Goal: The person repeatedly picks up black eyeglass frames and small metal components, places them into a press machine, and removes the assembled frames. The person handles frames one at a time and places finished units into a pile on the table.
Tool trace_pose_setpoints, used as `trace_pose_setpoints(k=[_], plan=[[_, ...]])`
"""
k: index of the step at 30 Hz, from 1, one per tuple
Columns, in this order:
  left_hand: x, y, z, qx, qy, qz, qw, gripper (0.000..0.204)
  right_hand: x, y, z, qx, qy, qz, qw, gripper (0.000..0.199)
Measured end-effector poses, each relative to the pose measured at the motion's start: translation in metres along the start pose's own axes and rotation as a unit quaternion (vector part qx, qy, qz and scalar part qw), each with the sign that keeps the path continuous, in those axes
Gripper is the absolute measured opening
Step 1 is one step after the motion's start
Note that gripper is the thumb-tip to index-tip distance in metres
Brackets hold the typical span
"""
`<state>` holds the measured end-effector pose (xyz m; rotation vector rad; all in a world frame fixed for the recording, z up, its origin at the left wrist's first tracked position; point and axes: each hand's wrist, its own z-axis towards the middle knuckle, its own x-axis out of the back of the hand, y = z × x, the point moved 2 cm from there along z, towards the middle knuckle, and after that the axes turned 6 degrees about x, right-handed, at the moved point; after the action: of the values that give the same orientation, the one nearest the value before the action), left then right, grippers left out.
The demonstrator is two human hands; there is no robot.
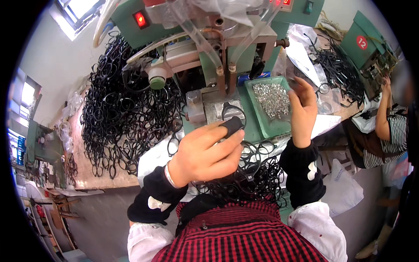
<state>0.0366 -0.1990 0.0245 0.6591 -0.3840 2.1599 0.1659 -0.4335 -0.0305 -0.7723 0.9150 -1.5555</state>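
My left hand [205, 153] is closed, its fingertips at the near side of the press's metal work block [212, 108]. It grips a thin black loop-shaped piece [243, 114], whose far end lies on the block under two copper-coloured tubes [227, 81]. A black sleeve [231, 125] covers one fingertip. My right hand [304, 113] is raised at the right rim of a green tray [267, 132], fingers bent, thumb slightly apart and nothing visible in it. Small shiny metal parts [273, 101] fill much of that tray.
A large heap of black looped pieces [126, 109] covers the table's left side; more [244, 183] lie before my body. The green press [205, 65] stands ahead with clear hoses. At far right, beside black strips [338, 65], another person's arm [383, 111] reaches to a green machine [364, 43].
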Motion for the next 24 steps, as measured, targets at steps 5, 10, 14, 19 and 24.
trace_pose_setpoints(k=[5,10,14,19,24], plan=[[-0.005,-0.001,-0.007,0.017,0.002,0.029,0.999,0.016,0.036,0.021,-0.036,0.057,-0.123,-0.296,0.945,0.023],[-0.008,0.003,-0.016,0.033,0.031,0.010,0.999,0.023,0.019,0.017,-0.040,0.149,-0.167,-0.420,0.879,0.008],[-0.008,0.046,-0.047,0.244,0.043,-0.052,0.967,0.037,0.019,0.024,-0.042,0.164,-0.152,-0.438,0.871,0.006],[0.071,0.064,-0.071,0.392,0.165,0.191,0.885,0.013,0.020,0.026,-0.048,0.079,-0.092,-0.389,0.913,0.008],[0.141,-0.021,-0.058,0.450,0.138,0.285,0.835,0.012,0.039,0.029,-0.034,0.027,-0.156,-0.341,0.927,0.011]])
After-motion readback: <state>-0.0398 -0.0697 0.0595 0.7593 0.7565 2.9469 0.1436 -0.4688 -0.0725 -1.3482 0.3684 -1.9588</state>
